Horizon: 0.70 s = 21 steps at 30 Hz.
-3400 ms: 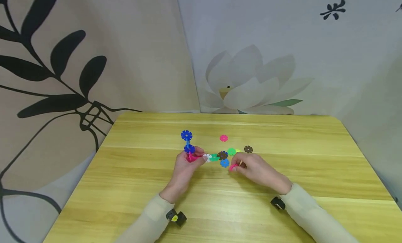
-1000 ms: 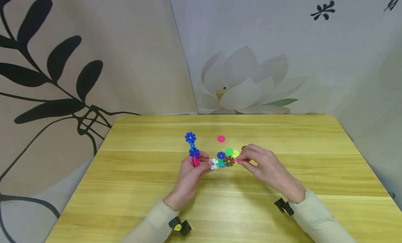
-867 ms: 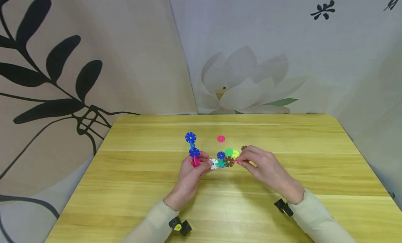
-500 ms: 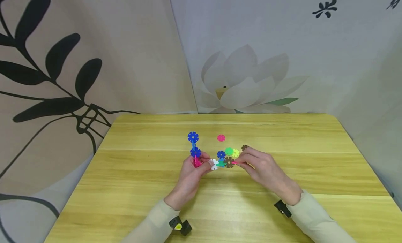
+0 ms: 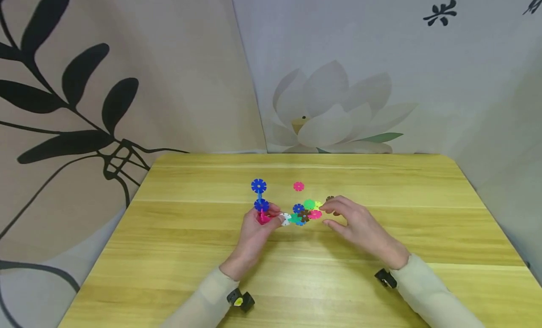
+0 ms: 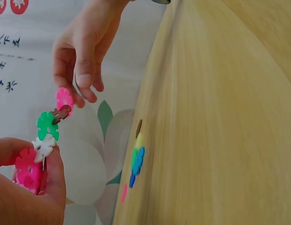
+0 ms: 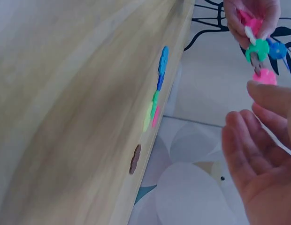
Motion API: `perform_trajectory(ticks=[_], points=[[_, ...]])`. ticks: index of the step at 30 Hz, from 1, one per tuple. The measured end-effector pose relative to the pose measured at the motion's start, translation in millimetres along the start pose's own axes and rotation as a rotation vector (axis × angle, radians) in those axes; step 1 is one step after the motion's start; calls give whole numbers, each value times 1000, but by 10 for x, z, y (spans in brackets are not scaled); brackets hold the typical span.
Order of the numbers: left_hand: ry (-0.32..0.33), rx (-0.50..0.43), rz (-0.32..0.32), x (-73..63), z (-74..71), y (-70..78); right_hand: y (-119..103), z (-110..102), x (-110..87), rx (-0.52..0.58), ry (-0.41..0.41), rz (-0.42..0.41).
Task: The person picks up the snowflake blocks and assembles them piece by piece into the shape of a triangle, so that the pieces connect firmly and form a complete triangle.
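Note:
My left hand [image 5: 254, 231] pinches a linked chain of notched snowflake discs near its pink and white discs. From the fingers, the white disc [image 6: 44, 146], a green disc [image 6: 47, 125], a brown disc [image 6: 61, 113] and a pink end disc [image 5: 315, 214] run rightward, held above the table. On the chain's other side, a dark blue disc [image 5: 259, 186] tops the upright part, above a light blue disc and another dark blue one [image 5: 261, 205]. My right hand [image 5: 360, 227] is just right of the pink end disc, thumb and fingers spread, holding nothing.
Loose discs lie on the wooden table [image 5: 203, 177] behind the chain: pink [image 5: 298, 186], green [image 5: 309, 204], dark blue [image 5: 298, 209], yellow [image 5: 317, 205], light blue [image 6: 139, 159] and brown [image 5: 330, 199]. A patterned cloth backdrop [image 5: 190, 83] stands beyond the table's far edge.
My right hand brought a pink disc to the brown one at the chain's end, then let it go; the disc stays on the chain. My left hand keeps its grip and has tilted the chain slightly.

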<state>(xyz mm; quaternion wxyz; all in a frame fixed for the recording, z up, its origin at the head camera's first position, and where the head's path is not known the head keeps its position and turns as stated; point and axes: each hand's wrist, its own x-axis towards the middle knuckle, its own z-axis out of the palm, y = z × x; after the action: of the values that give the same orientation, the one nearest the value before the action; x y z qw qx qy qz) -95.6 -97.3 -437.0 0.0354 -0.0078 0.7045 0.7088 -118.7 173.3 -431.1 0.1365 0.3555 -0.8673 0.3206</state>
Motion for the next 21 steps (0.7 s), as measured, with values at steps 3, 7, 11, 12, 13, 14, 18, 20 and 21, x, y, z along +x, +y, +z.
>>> perform_trajectory(ticks=[3,7,11,12,13,14,18,20,21], points=[[16,5,-1,10,-49,-4,57,-9,38,-14,-25,13],[25,3,8,16,-108,-10,123,-13,104,-31,-62,17],[28,-1,12,14,-160,-15,161,-11,180,-21,-126,66],[27,0,11,12,-171,-15,168,-7,202,-16,-146,81],[25,2,13,7,-180,-13,174,-2,227,-12,-166,96],[24,3,11,4,-189,-12,179,4,254,-11,-186,108],[16,15,9,-16,-215,-1,193,34,376,-18,-243,122],[12,17,6,-22,-227,-3,203,50,436,-21,-262,132],[12,19,7,-28,-232,-2,210,59,466,-19,-272,140]])
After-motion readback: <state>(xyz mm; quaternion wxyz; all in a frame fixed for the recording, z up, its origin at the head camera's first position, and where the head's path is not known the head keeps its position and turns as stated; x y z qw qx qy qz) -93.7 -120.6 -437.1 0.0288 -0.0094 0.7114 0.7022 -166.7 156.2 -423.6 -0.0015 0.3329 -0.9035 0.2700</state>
